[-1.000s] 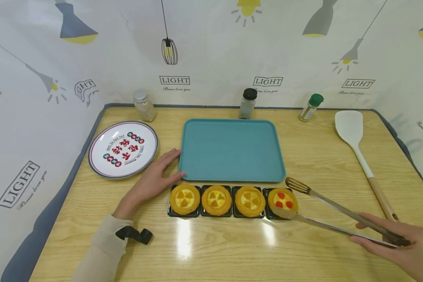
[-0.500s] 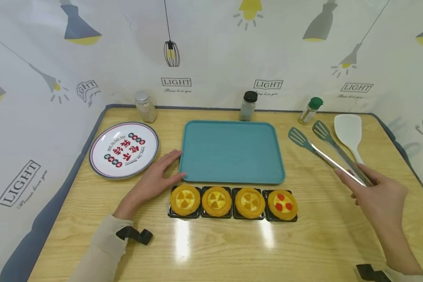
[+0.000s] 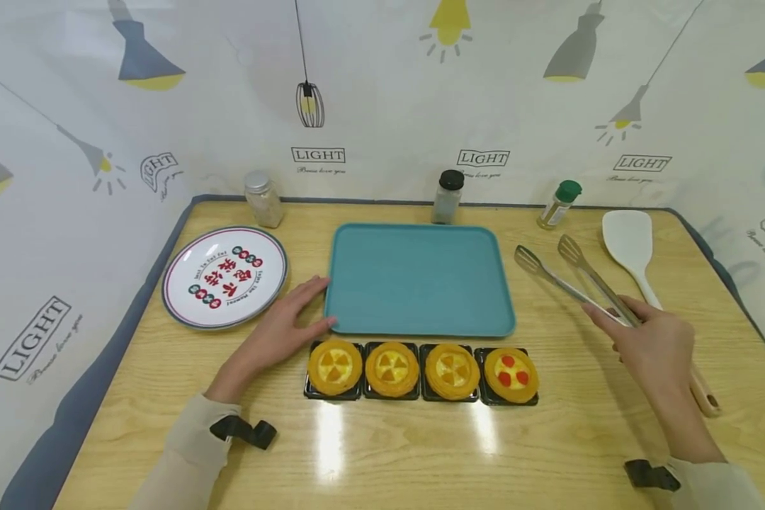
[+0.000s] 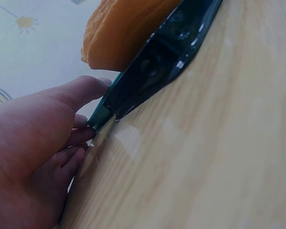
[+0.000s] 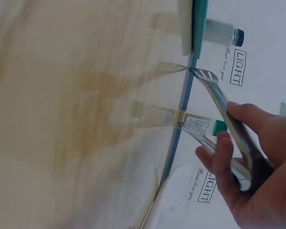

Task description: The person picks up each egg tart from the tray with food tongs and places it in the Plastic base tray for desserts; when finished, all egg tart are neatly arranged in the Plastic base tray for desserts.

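My right hand [image 3: 659, 350] grips a pair of metal tongs [image 3: 602, 287] by the handle end. The slotted tips are spread apart, right of the teal tray [image 3: 421, 280], with nothing between them. In the right wrist view the tongs [image 5: 224, 107] lie between thumb and fingers. My left hand [image 3: 280, 329] rests against the tray's left edge, fingers extended and thumb at the near corner. Along the tray's near side stand several egg tarts [image 3: 334, 367] in black plastic holders [image 3: 488, 389]; the rightmost tart [image 3: 511, 375] has red pieces on it, the others yellow ones.
A printed white plate [image 3: 226, 278] lies left of the tray. Behind stand a silver-capped jar [image 3: 263, 202], a black-capped jar [image 3: 448, 198] and a green-capped bottle [image 3: 559, 205]. A white spatula [image 3: 627, 241] with a wooden handle lies at the right, partly behind my right hand.
The tongs went from above the red-topped tart to the far right, beyond the tray, then slightly left and nearer. My left hand has stayed at the tray's edge.
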### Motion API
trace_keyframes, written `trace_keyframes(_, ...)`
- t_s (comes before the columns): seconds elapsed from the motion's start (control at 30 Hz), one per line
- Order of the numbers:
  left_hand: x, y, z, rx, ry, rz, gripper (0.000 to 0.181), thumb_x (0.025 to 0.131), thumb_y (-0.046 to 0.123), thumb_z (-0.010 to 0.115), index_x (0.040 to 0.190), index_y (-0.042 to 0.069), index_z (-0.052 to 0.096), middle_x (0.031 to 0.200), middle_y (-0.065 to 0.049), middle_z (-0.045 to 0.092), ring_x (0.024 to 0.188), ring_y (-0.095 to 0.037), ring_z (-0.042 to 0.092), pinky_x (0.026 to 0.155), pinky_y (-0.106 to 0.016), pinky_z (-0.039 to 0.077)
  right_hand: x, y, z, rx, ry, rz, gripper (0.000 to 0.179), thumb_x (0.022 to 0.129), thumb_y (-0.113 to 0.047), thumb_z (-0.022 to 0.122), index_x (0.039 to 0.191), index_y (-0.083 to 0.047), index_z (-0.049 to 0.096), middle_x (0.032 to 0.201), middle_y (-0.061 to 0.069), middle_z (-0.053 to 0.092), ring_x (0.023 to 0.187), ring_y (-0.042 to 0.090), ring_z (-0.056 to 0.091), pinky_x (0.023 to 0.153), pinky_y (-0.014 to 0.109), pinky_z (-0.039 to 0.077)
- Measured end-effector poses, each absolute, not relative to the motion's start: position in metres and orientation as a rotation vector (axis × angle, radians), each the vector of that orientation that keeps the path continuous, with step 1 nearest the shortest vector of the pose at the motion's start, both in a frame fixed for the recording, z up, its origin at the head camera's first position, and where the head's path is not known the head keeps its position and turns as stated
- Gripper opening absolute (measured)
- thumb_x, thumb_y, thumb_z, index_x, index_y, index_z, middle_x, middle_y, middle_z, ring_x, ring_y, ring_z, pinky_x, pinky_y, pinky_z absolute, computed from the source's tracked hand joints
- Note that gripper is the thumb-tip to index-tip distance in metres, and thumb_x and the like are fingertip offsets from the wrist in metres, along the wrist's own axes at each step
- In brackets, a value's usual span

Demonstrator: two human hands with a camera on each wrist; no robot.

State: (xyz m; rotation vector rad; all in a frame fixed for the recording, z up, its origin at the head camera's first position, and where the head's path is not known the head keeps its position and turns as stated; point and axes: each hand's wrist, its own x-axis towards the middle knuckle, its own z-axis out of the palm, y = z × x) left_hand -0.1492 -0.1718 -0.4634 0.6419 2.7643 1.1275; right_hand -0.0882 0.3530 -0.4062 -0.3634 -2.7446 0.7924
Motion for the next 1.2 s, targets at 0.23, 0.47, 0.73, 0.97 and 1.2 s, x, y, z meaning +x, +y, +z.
trace_keyframes(0.23, -0.151, -0.171, -0.464, 0.649, 2.762, 1.140, 0.074, 0.093, 0.052, 0.062, 0.154, 0.023, 0.033, 0.159, -0.007, 0.025, 0.145, -0.027, 0.021, 0.116, -0.053, 0.020, -0.088, 0.355, -0.408, -0.320, -2.881, 0.643, 0.074, 0.087, -0.055, 0.068, 0.125, 0.008, 0.062, 0.074, 0.020, 0.070, 0.048, 0.020, 0.057, 0.036, 0.034, 0.037)
trace_keyframes(0.47, -0.152, -0.172, -0.466, 0.631, 2.765, 1.144, 0.074, 0.093, 0.054, 0.061, 0.154, 0.024, 0.033, 0.159, -0.005, 0.025, 0.145, -0.024, 0.021, 0.116, -0.051, 0.020, -0.091, 0.357, -0.413, -0.304, -2.944, 0.636, 0.076, 0.084, -0.058, 0.070, 0.121, 0.008, 0.065, 0.093, 0.027, 0.069, 0.066, 0.038, 0.064, 0.044, 0.035, 0.043)
trace_keyframes(0.73, -0.153, -0.171, -0.467, 0.632, 2.765, 1.136, 0.075, 0.092, 0.054, 0.061, 0.154, 0.023, 0.033, 0.159, -0.006, 0.025, 0.145, -0.026, 0.021, 0.116, -0.052, 0.020, -0.094, 0.359, -0.418, -0.313, -2.974, 0.653, 0.079, 0.083, -0.060, 0.069, 0.122, 0.009, 0.063, 0.077, 0.017, 0.072, 0.052, 0.018, 0.060, 0.046, 0.034, 0.044)
trace_keyframes(0.97, -0.154, -0.169, -0.469, 0.650, 2.767, 1.136, 0.075, 0.092, 0.054, 0.062, 0.154, 0.022, 0.033, 0.159, -0.007, 0.026, 0.145, -0.027, 0.022, 0.115, -0.052, 0.020, -0.094, 0.361, -0.423, -0.316, -2.979, 0.634, 0.078, 0.083, -0.059, 0.069, 0.119, 0.009, 0.065, 0.092, 0.025, 0.070, 0.064, 0.028, 0.064, 0.047, 0.033, 0.045)
trace_keyframes(1.2, -0.152, -0.169, -0.471, 0.650, 2.759, 1.132, 0.075, 0.092, 0.053, 0.061, 0.154, 0.023, 0.032, 0.159, -0.007, 0.025, 0.145, -0.029, 0.021, 0.115, -0.054, 0.019, -0.092, 0.362, -0.428, -0.262, -3.005, 0.625, 0.080, 0.086, -0.056, 0.068, 0.123, 0.014, 0.059, 0.100, 0.030, 0.068, 0.068, 0.033, 0.068, 0.047, 0.035, 0.049)
